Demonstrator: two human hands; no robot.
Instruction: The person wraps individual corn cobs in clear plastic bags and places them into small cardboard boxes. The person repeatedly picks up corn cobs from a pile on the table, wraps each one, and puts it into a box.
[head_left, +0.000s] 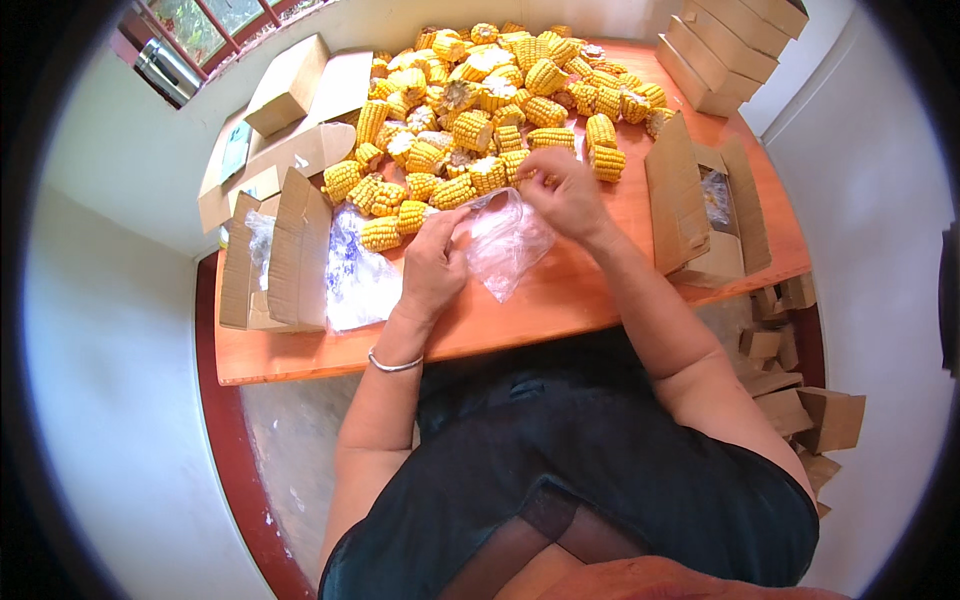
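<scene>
A thin clear plastic bag (504, 251) hangs between my hands over the front of the orange wooden table (517, 330), its mouth held partly apart. My left hand (435, 262) pinches the left side of the bag's rim. My right hand (562, 191) is bent at the bag's right upper edge, beside the corn; its fingertips are partly hidden, so its grip cannot be told. A large heap of cut yellow corn cob pieces (472, 131) lies just beyond both hands. More flat plastic bags with blue print (360, 277) lie left of my left hand.
An open cardboard box (300, 255) with plastic in it stands at left, another (679, 202) at right. Closed cardboard boxes (720, 60) are stacked at the back right. A carton (289, 86) lies at the back left. Cardboard boxes (832, 420) litter the floor at right.
</scene>
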